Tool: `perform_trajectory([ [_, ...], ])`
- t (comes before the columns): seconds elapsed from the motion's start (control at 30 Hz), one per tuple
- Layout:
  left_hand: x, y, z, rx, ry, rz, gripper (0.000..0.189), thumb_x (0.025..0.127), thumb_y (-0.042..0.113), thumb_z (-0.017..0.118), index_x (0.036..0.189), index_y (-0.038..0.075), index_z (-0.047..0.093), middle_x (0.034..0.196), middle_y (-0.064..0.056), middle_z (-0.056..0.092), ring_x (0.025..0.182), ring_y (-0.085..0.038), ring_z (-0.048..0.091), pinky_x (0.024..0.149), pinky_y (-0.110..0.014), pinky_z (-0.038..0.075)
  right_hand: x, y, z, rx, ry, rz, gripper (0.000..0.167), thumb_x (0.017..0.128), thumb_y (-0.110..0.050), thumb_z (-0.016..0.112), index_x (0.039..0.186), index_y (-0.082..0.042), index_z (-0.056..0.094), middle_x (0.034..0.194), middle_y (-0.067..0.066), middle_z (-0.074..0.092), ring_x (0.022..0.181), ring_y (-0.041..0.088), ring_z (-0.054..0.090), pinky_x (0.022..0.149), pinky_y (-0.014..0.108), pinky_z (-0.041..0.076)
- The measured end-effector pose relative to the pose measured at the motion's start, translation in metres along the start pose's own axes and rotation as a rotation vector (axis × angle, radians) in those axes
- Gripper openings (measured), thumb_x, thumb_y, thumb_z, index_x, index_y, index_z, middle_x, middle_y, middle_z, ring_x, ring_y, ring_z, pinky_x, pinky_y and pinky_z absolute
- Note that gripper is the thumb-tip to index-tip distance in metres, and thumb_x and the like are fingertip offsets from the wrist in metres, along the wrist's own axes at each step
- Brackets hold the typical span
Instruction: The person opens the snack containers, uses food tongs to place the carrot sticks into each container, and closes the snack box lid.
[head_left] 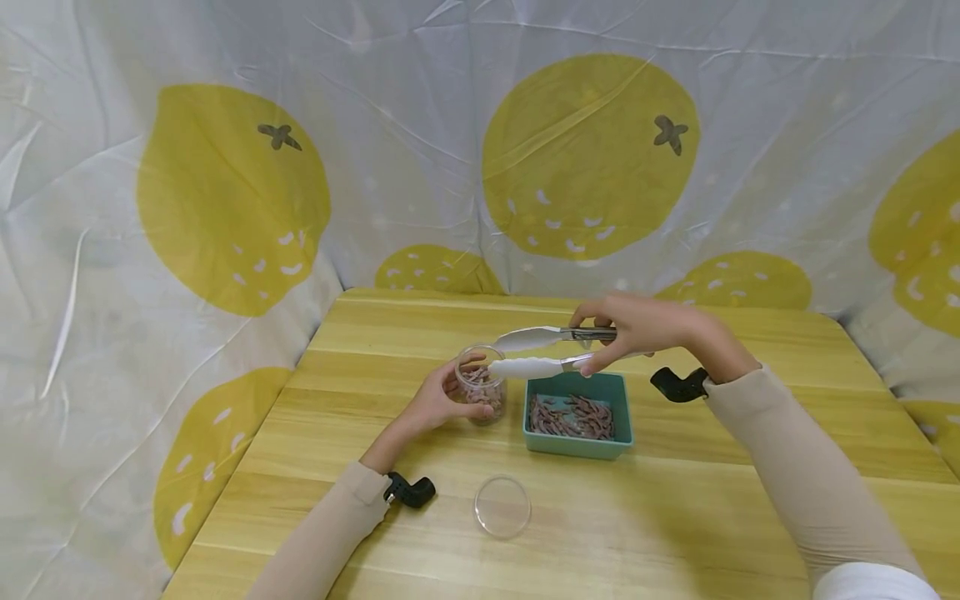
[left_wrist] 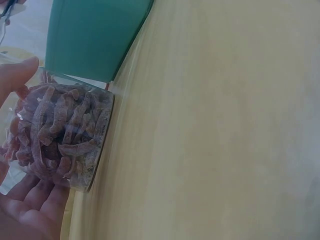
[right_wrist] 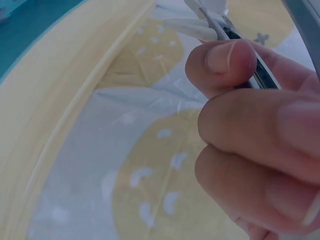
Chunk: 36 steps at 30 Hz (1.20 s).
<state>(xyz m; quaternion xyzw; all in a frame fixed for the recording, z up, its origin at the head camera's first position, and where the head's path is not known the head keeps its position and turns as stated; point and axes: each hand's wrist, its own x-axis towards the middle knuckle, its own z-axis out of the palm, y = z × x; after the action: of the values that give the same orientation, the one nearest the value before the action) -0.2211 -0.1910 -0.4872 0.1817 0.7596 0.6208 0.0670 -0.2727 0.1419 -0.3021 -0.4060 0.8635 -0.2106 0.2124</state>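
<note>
My left hand [head_left: 435, 403] grips a clear jar [head_left: 489, 414] standing on the table, thumb on the near side and fingers round the back. In the left wrist view, brownish dried strips [left_wrist: 60, 125] fill much of the jar. My right hand [head_left: 645, 323] holds metal tongs [head_left: 529, 367] with white tips. The tongs are spread apart, their tips at the jar's mouth; I cannot tell whether they hold a strip. In the right wrist view, curled fingers [right_wrist: 250, 130] wrap the tongs' handle. Just right of the jar sits a teal box [head_left: 577, 448] with more strips [head_left: 577, 418] inside.
A round clear lid [head_left: 502, 507] lies flat on the wooden table [head_left: 360, 533], in front of the jar and box. Behind the table hangs a pale curtain [head_left: 405, 158] printed with yellow lemons. A black wrist camera [head_left: 678, 384] juts from the right sleeve.
</note>
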Motion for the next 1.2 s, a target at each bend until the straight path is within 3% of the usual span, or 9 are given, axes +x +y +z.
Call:
perform_trajectory([
  [0.03,0.0,0.0,0.0,-0.008,-0.002,0.004,0.082,0.077,-0.002,0.085,0.148,0.01,0.046,0.145,-0.013,0.052,0.128,-0.026,0.054,0.108,-0.042,0.041,-0.004,0.002,0.001,0.004,-0.001,0.002,0.069,0.082,-0.048,0.08,0.133,-0.008,0.058,0.106,0.011,0.064,0.076,0.023,0.057,0.06,0.034,0.046],
  [0.1,0.0,0.0,0.001,-0.02,-0.001,0.011,0.082,0.076,-0.006,0.084,0.148,0.005,0.045,0.144,-0.02,0.051,0.13,-0.029,0.053,0.109,-0.046,0.04,-0.011,0.006,0.002,0.007,0.009,0.007,0.067,0.082,-0.048,0.08,0.133,-0.009,0.059,0.118,0.009,0.061,0.093,0.027,0.059,0.065,0.034,0.047],
  [0.17,0.0,0.0,0.001,-0.031,0.002,0.009,0.083,0.076,-0.009,0.083,0.147,0.003,0.043,0.144,-0.025,0.05,0.131,-0.032,0.051,0.11,-0.048,0.038,-0.017,0.01,0.004,0.003,0.003,0.016,0.066,0.082,-0.049,0.08,0.132,-0.01,0.059,0.103,0.006,0.063,0.084,0.024,0.059,0.063,0.033,0.045],
  [0.23,0.0,0.001,0.001,-0.025,0.004,0.005,0.082,0.075,-0.007,0.084,0.147,0.004,0.045,0.143,-0.025,0.051,0.13,-0.03,0.052,0.11,-0.047,0.038,-0.022,0.015,0.005,0.005,-0.008,0.024,0.066,0.083,-0.048,0.08,0.132,-0.01,0.059,0.083,0.003,0.059,0.063,0.017,0.05,0.057,0.031,0.041],
  [0.37,0.0,0.001,0.0,-0.008,0.0,0.004,0.081,0.075,-0.002,0.086,0.146,0.007,0.047,0.142,-0.023,0.052,0.129,-0.026,0.053,0.109,-0.043,0.04,-0.031,0.025,0.011,0.024,-0.022,0.049,0.065,0.083,-0.047,0.079,0.132,-0.01,0.058,0.075,0.0,0.055,0.047,0.008,0.036,0.048,0.027,0.038],
  [0.63,-0.001,0.002,0.0,-0.004,-0.015,-0.001,0.083,0.077,0.0,0.086,0.147,0.001,0.042,0.144,-0.022,0.051,0.131,-0.027,0.052,0.107,-0.037,0.042,-0.042,0.041,0.023,0.062,-0.048,0.068,0.065,0.082,-0.046,0.081,0.129,-0.007,0.059,0.065,-0.003,0.046,0.044,0.005,0.029,0.044,0.024,0.033],
  [0.73,-0.001,0.002,0.0,-0.005,-0.014,0.0,0.083,0.077,0.001,0.086,0.148,0.001,0.042,0.143,-0.021,0.052,0.13,-0.026,0.053,0.107,-0.038,0.043,-0.043,0.044,0.028,0.038,-0.064,0.072,0.064,0.082,-0.046,0.081,0.128,-0.007,0.059,0.07,-0.002,0.055,0.043,0.005,0.034,0.042,0.025,0.037],
  [1.03,0.0,0.001,0.0,-0.011,-0.016,0.009,0.083,0.077,0.0,0.085,0.147,0.001,0.042,0.143,-0.022,0.052,0.129,-0.027,0.053,0.107,-0.039,0.043,-0.037,0.047,0.044,-0.004,-0.104,0.05,0.066,0.081,-0.046,0.082,0.124,-0.001,0.06,0.061,-0.003,0.05,0.042,0.006,0.039,0.047,0.027,0.043],
  [1.2,-0.001,0.002,0.0,-0.014,-0.025,-0.002,0.083,0.077,0.0,0.085,0.148,0.001,0.041,0.144,-0.022,0.051,0.13,-0.027,0.052,0.107,-0.035,0.043,-0.034,0.046,0.047,-0.063,-0.111,0.07,0.068,0.08,-0.045,0.083,0.125,0.0,0.059,0.091,0.006,0.066,0.061,0.009,0.053,0.061,0.031,0.049],
])
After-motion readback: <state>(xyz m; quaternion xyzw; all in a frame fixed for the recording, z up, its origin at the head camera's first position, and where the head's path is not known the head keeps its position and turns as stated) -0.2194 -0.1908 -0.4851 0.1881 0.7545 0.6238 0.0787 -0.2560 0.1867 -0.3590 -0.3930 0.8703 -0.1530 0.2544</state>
